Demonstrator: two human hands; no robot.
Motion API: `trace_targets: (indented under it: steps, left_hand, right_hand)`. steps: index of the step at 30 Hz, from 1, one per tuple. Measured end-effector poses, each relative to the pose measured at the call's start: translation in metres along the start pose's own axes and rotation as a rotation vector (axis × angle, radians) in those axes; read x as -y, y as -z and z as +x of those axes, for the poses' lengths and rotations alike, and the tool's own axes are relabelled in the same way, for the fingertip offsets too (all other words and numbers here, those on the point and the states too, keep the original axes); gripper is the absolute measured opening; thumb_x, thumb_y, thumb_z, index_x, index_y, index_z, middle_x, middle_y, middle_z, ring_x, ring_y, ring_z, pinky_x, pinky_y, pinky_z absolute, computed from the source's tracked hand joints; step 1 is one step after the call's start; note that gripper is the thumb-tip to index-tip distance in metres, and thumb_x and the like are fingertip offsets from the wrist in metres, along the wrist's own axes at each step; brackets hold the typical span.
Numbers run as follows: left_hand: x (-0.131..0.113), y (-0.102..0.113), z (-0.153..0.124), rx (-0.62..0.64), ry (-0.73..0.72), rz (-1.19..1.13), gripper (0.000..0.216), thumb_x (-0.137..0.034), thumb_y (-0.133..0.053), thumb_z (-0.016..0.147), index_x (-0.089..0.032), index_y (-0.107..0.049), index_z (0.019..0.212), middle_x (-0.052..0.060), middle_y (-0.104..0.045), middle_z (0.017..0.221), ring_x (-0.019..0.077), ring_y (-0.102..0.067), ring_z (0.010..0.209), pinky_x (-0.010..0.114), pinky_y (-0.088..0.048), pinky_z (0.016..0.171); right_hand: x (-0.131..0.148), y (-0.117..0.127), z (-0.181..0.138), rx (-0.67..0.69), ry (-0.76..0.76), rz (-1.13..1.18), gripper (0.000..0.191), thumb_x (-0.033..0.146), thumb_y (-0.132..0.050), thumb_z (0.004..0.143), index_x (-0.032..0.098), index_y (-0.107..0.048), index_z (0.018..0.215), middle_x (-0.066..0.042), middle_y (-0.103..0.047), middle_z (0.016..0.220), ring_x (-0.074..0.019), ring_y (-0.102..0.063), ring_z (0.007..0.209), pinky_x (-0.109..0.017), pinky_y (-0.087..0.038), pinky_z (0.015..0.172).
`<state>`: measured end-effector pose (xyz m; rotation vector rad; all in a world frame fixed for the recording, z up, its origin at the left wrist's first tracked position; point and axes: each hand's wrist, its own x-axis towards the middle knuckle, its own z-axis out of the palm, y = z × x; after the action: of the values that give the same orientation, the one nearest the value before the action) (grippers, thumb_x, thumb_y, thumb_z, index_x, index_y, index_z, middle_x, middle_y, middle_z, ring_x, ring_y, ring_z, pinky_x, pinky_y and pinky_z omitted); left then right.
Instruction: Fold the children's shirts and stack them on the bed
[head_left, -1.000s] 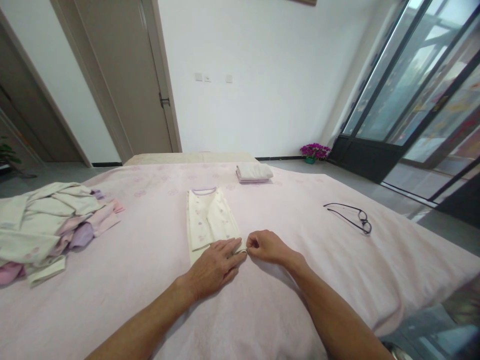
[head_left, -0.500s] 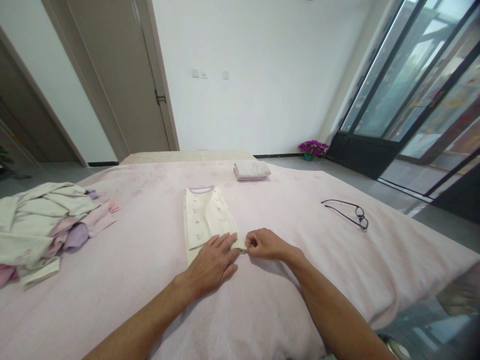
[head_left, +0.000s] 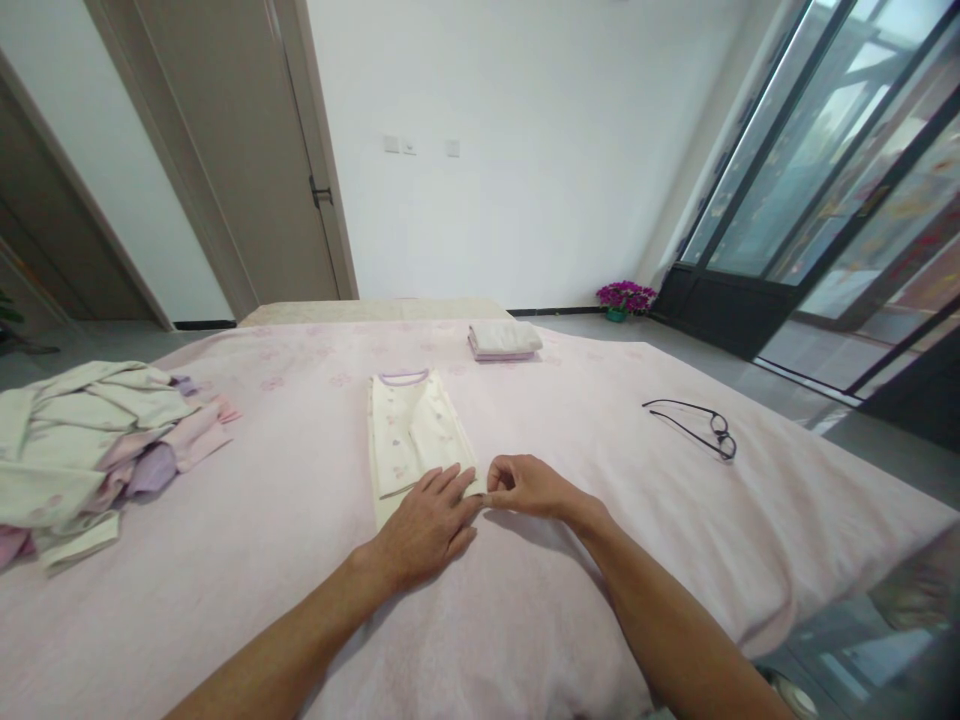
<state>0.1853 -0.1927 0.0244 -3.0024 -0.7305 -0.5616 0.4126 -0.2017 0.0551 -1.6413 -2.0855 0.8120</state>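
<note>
A cream garment with small pink prints and a lilac neckband (head_left: 412, 430) lies folded into a long strip on the pink bed cover (head_left: 525, 620). My left hand (head_left: 424, 525) rests flat on its near end, fingers stretched out. My right hand (head_left: 525, 487) is beside it at the strip's near right corner, fingers curled in a pinch on the hem.
A heap of unfolded cream, pink and lilac clothes (head_left: 90, 450) lies at the left. A small folded stack (head_left: 504, 341) sits at the far side of the bed. Black glasses (head_left: 694, 425) lie to the right. Beyond are a door, potted flowers (head_left: 626, 299) and glass sliding doors.
My right hand has edged left, closer to the left hand's fingertips at the garment's corner. The view shifted slightly; the garment stays in place.
</note>
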Motion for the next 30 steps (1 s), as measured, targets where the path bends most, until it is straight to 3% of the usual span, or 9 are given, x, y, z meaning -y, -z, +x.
trace_targets:
  steps: [6, 11, 14, 16, 19, 21, 24, 27, 30]
  left_hand:
    - [-0.001, 0.002, -0.002, -0.117, -0.082, -0.071, 0.027, -0.02, -0.049, 0.094, -0.023, -0.063, 0.117, 0.009, -0.06, 0.133, 0.0254, -0.053, 0.125, 0.047, -0.043, 0.105]
    - [0.003, 0.008, -0.007, -0.268, -0.095, -0.185, 0.027, -0.015, -0.049, 0.093, -0.021, -0.063, 0.115, 0.009, -0.069, 0.116, 0.0191, -0.064, 0.109, 0.039, -0.051, 0.096]
    - [0.019, 0.014, -0.011, -0.396, 0.044, -0.183, 0.028, -0.015, -0.05, 0.092, -0.022, -0.063, 0.115, 0.007, -0.07, 0.115, 0.0189, -0.063, 0.109, 0.038, -0.051, 0.096]
    - [0.039, 0.018, -0.014, -0.498, 0.209, -0.155, 0.03, -0.015, -0.047, 0.092, -0.023, -0.063, 0.115, 0.006, -0.069, 0.118, 0.0194, -0.062, 0.112, 0.04, -0.05, 0.1]
    - [0.079, 0.023, -0.019, -0.585, 0.471, -0.127, 0.033, -0.015, -0.043, 0.09, -0.021, -0.065, 0.113, 0.005, -0.068, 0.12, 0.021, -0.062, 0.114, 0.043, -0.048, 0.103]
    - [0.107, 0.025, -0.021, -0.579, 0.586, -0.104, 0.036, -0.015, -0.041, 0.088, -0.02, -0.065, 0.114, 0.006, -0.067, 0.121, 0.0213, -0.062, 0.114, 0.041, -0.047, 0.104]
    - [0.143, 0.025, -0.019, -0.45, 0.694, -0.018, 0.04, -0.016, -0.038, 0.088, -0.017, -0.063, 0.12, 0.007, -0.065, 0.127, 0.0216, -0.06, 0.119, 0.039, -0.045, 0.106]
    - [0.171, 0.022, -0.01, -0.337, 0.719, 0.043, 0.042, -0.021, -0.035, 0.092, -0.015, -0.058, 0.127, 0.009, -0.061, 0.133, 0.0225, -0.055, 0.126, 0.04, -0.043, 0.108]
    - [0.195, 0.015, 0.004, -0.28, 0.684, 0.059, 0.045, -0.028, -0.035, 0.096, -0.013, -0.051, 0.135, 0.012, -0.053, 0.142, 0.0245, -0.045, 0.135, 0.042, -0.037, 0.112]
  right_hand:
    - [-0.011, -0.006, 0.007, -0.057, 0.02, 0.009, 0.013, 0.029, -0.063, 0.078, 0.018, -0.066, 0.074, 0.001, -0.063, 0.066, -0.011, -0.053, 0.06, -0.021, -0.034, 0.053]
    - [-0.007, -0.007, 0.009, -0.188, 0.21, 0.024, 0.019, 0.03, -0.058, 0.086, 0.02, -0.069, 0.097, -0.002, -0.066, 0.086, -0.0132, -0.057, 0.072, -0.023, -0.042, 0.067]
    - [-0.005, -0.008, 0.008, -0.179, 0.269, -0.102, 0.019, 0.03, -0.054, 0.09, 0.022, -0.07, 0.084, -0.003, -0.065, 0.082, -0.016, -0.057, 0.079, -0.027, -0.043, 0.074]
    - [-0.007, -0.009, 0.009, -0.252, 0.268, -0.137, 0.023, 0.031, -0.051, 0.093, 0.022, -0.068, 0.08, -0.003, -0.065, 0.08, -0.0173, -0.057, 0.08, -0.029, -0.044, 0.077]
    - [-0.013, -0.014, 0.013, -0.374, 0.348, -0.102, 0.023, 0.034, -0.049, 0.095, 0.023, -0.068, 0.097, -0.008, -0.067, 0.097, -0.0202, -0.059, 0.093, -0.035, -0.045, 0.088]
    - [-0.015, -0.017, 0.016, -0.4, 0.427, -0.096, 0.028, 0.035, -0.048, 0.095, 0.024, -0.064, 0.116, -0.011, -0.064, 0.117, -0.0229, -0.057, 0.11, -0.04, -0.044, 0.098]
    - [-0.013, -0.022, 0.021, -0.366, 0.51, -0.157, 0.041, 0.036, -0.047, 0.096, 0.027, -0.053, 0.135, -0.011, -0.051, 0.142, -0.0259, -0.044, 0.132, -0.046, -0.038, 0.108]
    - [-0.008, -0.026, 0.024, -0.284, 0.568, -0.223, 0.048, 0.038, -0.047, 0.097, 0.027, -0.045, 0.143, -0.009, -0.043, 0.15, -0.027, -0.032, 0.142, -0.05, -0.031, 0.113]
    - [-0.004, -0.028, 0.024, -0.19, 0.561, -0.264, 0.046, 0.04, -0.044, 0.098, 0.026, -0.047, 0.142, -0.009, -0.047, 0.147, -0.0262, -0.034, 0.141, -0.05, -0.026, 0.116]
